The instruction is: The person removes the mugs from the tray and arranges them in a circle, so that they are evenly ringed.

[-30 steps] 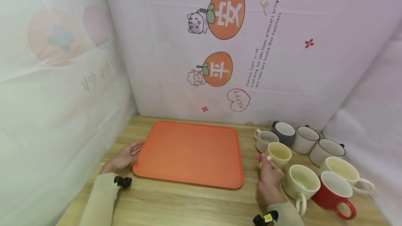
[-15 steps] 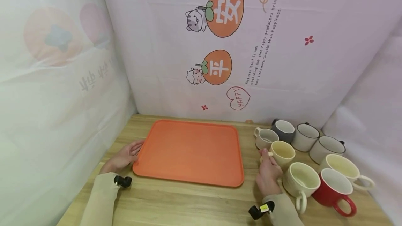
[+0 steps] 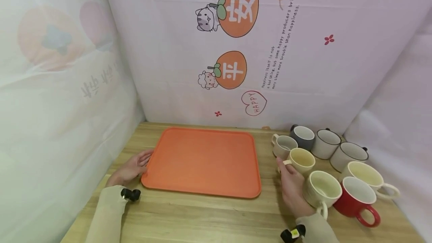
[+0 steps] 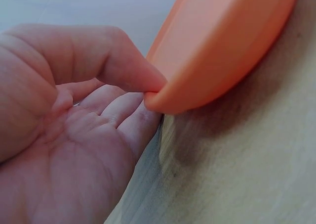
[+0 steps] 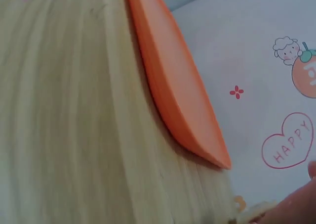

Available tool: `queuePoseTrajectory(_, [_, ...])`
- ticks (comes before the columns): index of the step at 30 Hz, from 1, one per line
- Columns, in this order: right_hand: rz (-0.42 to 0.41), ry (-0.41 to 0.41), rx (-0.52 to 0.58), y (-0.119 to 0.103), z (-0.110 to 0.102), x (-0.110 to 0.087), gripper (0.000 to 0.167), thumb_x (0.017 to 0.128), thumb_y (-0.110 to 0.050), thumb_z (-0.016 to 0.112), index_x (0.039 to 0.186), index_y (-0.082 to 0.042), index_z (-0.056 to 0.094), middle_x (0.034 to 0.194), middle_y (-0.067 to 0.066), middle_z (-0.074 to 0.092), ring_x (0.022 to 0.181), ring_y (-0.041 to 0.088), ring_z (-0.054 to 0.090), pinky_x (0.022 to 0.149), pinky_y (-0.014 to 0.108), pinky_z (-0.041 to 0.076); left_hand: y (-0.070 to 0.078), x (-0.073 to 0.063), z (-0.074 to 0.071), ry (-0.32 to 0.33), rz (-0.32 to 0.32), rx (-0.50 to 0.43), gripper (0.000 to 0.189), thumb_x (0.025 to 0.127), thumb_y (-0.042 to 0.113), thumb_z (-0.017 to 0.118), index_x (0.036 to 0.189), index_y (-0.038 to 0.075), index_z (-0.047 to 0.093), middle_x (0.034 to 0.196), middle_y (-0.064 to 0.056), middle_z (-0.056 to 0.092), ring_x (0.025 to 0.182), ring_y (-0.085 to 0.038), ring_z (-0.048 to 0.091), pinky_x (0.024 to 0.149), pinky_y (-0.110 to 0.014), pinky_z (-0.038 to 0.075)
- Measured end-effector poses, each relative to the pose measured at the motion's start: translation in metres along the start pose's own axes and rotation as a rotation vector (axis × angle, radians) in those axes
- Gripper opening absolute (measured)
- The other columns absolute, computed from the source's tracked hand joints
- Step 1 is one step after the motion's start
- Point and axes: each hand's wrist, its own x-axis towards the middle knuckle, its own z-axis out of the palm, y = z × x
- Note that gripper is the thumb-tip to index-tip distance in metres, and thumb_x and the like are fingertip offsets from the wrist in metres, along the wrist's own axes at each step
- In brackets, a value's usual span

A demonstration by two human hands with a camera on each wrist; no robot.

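Note:
My left hand pinches the left rim of an orange tray lying on the table; in the left wrist view the thumb presses on the rim from above, with fingers beneath it. At the right, my right hand holds the handle of a pale yellow mug that stands upright among other mugs. The handle pokes out at the fingertips. In the right wrist view only a bit of this hand shows at the lower right corner, and most of the grip is hidden.
Around the yellow mug stand a small greyish-white mug, a dark grey mug, two white mugs with dark rims, a speckled cream mug, a red mug and a cream mug. Printed cloth walls enclose the table.
The yellow mug has shifted slightly right, away from the small greyish-white mug. My right wrist has swung right while its fingertips stay at the handle. My left hand and the tray keep their places.

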Motion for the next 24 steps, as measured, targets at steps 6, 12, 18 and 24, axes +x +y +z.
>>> queuePoseTrajectory(6, [-0.176,-0.249,-0.413,-0.008,-0.029,-0.01,0.057,0.1,-0.057,0.063,0.127,-0.008,0.073,0.113,0.009,0.078,0.099,0.011,0.07,0.077,0.015,0.05,-0.001,0.0,0.0,0.005,0.004,0.011,0.093,0.086,-0.015,0.056,0.166,-0.01,0.009,0.175,-0.031,0.003,0.162,-0.05,0.002,0.101,-0.007,0.044])
queuePoseTrajectory(12, [-0.364,-0.349,-0.572,-0.026,-0.064,-0.03,0.068,0.098,-0.052,0.07,0.145,-0.003,0.063,0.137,0.019,0.071,0.125,0.032,0.071,0.091,0.017,0.055,-0.001,0.0,0.0,0.003,0.009,0.01,0.092,0.086,-0.016,0.056,0.166,-0.009,0.01,0.175,-0.031,0.005,0.162,-0.05,0.003,0.101,-0.009,0.045])
queuePoseTrajectory(18, [-0.58,-0.176,-0.738,-0.046,-0.106,-0.039,0.038,0.09,-0.048,0.082,0.108,-0.014,0.08,0.099,0.004,0.082,0.086,0.001,0.072,0.073,0.011,0.048,-0.001,-0.001,0.0,0.003,0.006,-0.009,0.092,0.086,-0.016,0.055,0.166,-0.008,0.01,0.175,-0.031,0.004,0.162,-0.049,0.001,0.1,-0.01,0.047])
queuePoseTrajectory(24, [-0.539,-0.045,-0.88,-0.041,-0.146,-0.03,0.043,0.083,-0.058,0.083,0.079,-0.017,0.074,0.077,-0.004,0.075,0.069,-0.002,0.057,0.062,0.023,0.042,0.0,-0.001,0.0,0.015,-0.002,-0.006,0.092,0.086,-0.017,0.054,0.166,-0.008,0.01,0.175,-0.03,0.005,0.162,-0.049,0.002,0.101,-0.009,0.045])
